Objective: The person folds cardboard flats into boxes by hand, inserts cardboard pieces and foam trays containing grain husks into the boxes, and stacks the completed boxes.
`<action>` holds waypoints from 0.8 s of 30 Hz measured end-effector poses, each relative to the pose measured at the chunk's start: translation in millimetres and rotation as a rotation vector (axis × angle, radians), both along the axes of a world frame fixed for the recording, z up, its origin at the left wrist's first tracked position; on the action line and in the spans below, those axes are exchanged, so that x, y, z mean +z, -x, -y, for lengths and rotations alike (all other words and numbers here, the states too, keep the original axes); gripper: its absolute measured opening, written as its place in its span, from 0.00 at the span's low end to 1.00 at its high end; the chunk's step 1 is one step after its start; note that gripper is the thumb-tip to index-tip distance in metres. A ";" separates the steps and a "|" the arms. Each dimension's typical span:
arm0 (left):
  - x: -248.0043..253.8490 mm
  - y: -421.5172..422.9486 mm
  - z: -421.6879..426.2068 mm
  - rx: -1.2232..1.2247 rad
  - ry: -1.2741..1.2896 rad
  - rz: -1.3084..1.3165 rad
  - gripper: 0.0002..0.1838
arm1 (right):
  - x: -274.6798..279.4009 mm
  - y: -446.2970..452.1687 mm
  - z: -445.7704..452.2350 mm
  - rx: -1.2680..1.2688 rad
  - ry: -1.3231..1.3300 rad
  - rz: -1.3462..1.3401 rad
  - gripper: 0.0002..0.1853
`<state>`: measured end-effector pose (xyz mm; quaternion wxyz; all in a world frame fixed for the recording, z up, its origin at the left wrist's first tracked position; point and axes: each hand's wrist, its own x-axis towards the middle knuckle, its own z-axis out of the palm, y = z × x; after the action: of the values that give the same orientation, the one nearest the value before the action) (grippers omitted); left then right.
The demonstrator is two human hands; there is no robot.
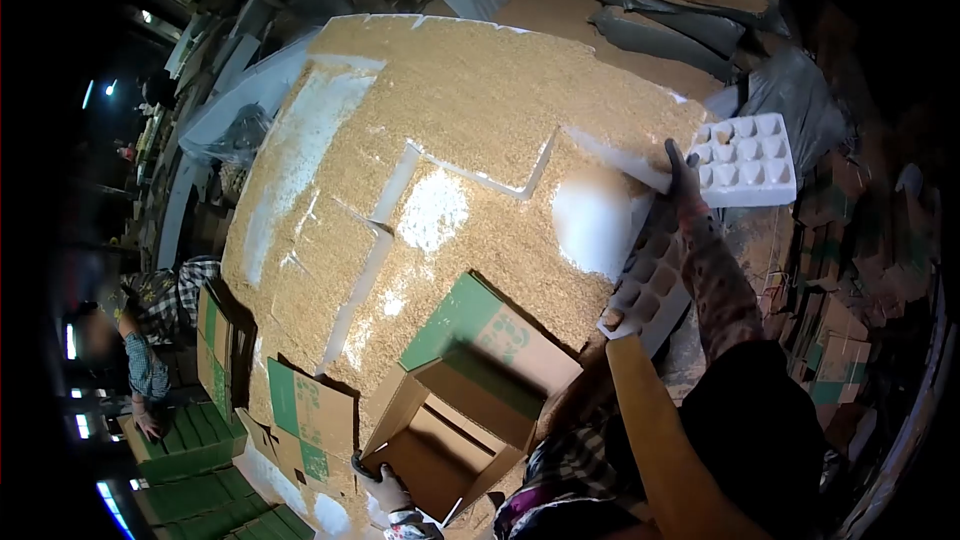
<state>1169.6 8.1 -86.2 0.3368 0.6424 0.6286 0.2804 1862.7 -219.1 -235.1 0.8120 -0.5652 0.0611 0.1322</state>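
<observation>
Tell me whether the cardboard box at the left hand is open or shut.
Open: no flap covers the mouth of the cardboard box, and its brown inside shows beside the left hand.

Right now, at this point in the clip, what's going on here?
Someone is working over a wide spread of tan, crumbly material. Their left hand holds the rim of an open cardboard box, while their right hand is at the edge of a white tray with rows of pockets; how firmly it grips is hard to tell. A second tray lies near the right forearm. Off to the left, another person's hand is at some green boxes.
</observation>
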 end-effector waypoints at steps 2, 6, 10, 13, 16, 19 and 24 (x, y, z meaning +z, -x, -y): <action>-6.3 6.6 -1.0 0.003 0.016 0.065 0.37 | 17.0 22.4 3.2 0.098 -0.131 -0.119 0.44; -2.3 0.8 2.8 -0.016 -0.004 0.132 0.35 | 4.5 67.4 47.4 0.358 0.431 0.396 0.42; 9.6 -19.5 9.2 0.067 0.059 0.402 0.30 | 52.3 150.8 57.9 0.553 0.679 0.822 0.37; -17.1 -11.1 -26.1 0.007 0.201 0.687 0.21 | 95.3 184.5 34.8 0.734 0.710 1.101 0.32; -28.7 -38.0 -47.3 0.072 0.127 0.612 0.17 | 162.3 196.9 -5.4 1.010 0.508 1.473 0.27; -5.0 -67.4 -45.6 0.155 0.198 0.685 0.19 | 222.4 227.7 -62.3 1.374 0.336 1.359 0.22; 0.0 -62.6 -35.3 -0.288 0.139 0.705 0.23 | 249.2 330.2 -108.0 1.564 0.552 1.358 0.22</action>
<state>1232.2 43.4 -86.2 0.6111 0.5639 0.3950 0.3906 1532.5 -111.1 14.1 0.2102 -0.5669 -0.7545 0.2553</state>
